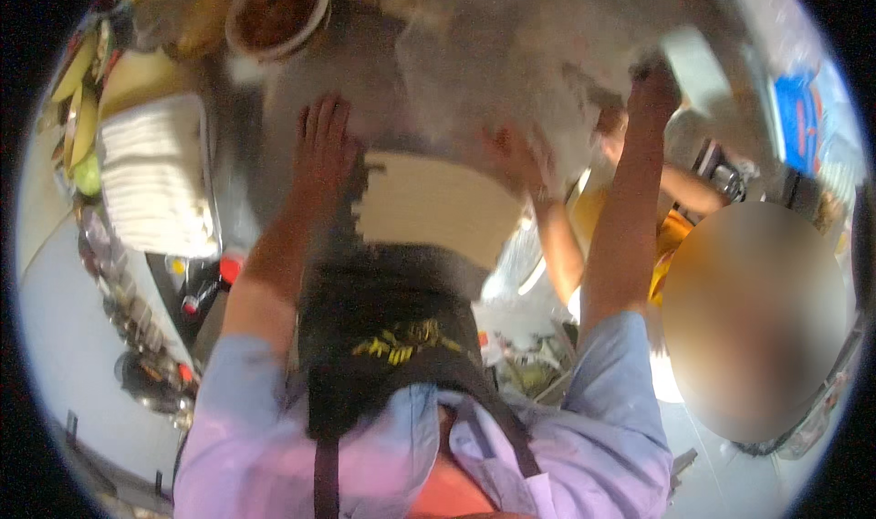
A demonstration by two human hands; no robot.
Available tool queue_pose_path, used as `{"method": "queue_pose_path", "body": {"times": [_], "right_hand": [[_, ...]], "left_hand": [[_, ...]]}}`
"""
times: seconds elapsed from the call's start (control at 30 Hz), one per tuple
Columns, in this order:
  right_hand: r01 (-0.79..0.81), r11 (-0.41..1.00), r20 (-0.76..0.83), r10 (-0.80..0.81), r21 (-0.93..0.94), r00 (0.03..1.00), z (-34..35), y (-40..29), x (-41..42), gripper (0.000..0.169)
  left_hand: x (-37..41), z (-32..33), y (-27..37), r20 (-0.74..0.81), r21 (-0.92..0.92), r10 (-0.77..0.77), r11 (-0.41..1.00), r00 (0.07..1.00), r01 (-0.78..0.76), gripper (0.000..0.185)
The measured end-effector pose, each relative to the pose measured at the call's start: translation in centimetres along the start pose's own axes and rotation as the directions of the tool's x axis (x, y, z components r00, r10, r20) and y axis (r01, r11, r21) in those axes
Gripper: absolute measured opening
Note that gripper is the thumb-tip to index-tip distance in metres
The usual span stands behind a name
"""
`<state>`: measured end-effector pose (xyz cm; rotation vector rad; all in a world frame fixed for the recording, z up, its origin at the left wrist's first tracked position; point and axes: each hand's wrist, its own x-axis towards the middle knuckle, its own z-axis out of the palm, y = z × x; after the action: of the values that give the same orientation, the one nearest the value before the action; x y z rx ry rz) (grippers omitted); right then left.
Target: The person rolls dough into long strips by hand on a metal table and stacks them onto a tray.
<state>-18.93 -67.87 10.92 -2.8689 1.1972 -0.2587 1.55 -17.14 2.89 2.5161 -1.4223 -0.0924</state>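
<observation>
My left hand (pixel 325 132) lies palm down on the grey worktop (pixel 438 87), its fingers stretched out and nothing held. My right hand (pixel 653 91) is out at the far right, blurred and closed on a pale flat rectangular object (pixel 697 70); blur hides exactly what it is. Between my arms, near the worktop's front edge, is a flat beige sheet (pixel 438 204) with a ragged left side. I cannot tell its material. Another person's hand (pixel 523 159) reaches in beside the sheet's right end, fingers spread.
Rows of white strips or rolls (pixel 157 176) fill a tray (pixel 209 149) at left. Behind it stands a white-rimmed bowl (pixel 321 22) of reddish-brown food. A red-topped container (pixel 231 267) is near the tray. At right are a co-worker's other arm (pixel 691 189) and a blue package (pixel 799 122).
</observation>
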Motion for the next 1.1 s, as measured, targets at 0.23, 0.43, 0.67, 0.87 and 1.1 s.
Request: {"method": "queue_pose_path", "body": {"times": [0.23, 0.43, 0.67, 0.87, 1.1], "right_hand": [[-0.008, 0.976, -0.135, 0.039, 0.219, 0.990, -3.9, -18.4, -17.8, 0.035], [-0.432, 0.611, 0.601, -0.092, 0.664, 0.794, -1.7, -23.9, -32.3, 0.026], [0.088, 0.575, 0.263, -0.499, 0.814, 0.826, 1.0, -28.5, -34.9, 0.028], [-0.648, 0.509, 0.657, 0.195, 0.567, 0.728, -3.1, -21.1, -33.7, 0.024], [-0.277, 0.868, 0.494, 0.042, 0.412, 0.868, -1.6, -12.1, -44.2, 0.022]], "left_hand": [[0.4, -0.1, 0.0, -0.058, -0.032, 0.047, 0.998, 0.997, -0.049, 0.046], [-0.4, 2.3, -1.3, -0.128, 0.031, 0.117, 0.993, 0.985, -0.114, 0.046], [-0.5, 3.5, -1.9, -0.216, 0.026, 0.142, 0.990, 0.966, -0.140, 0.049], [-0.3, 3.7, -1.7, -0.248, 0.003, 0.072, 0.997, 0.966, -0.074, 0.043], [-0.7, 3.9, -1.6, -0.184, 0.090, 0.146, 0.987, 0.972, -0.131, 0.049]]}}
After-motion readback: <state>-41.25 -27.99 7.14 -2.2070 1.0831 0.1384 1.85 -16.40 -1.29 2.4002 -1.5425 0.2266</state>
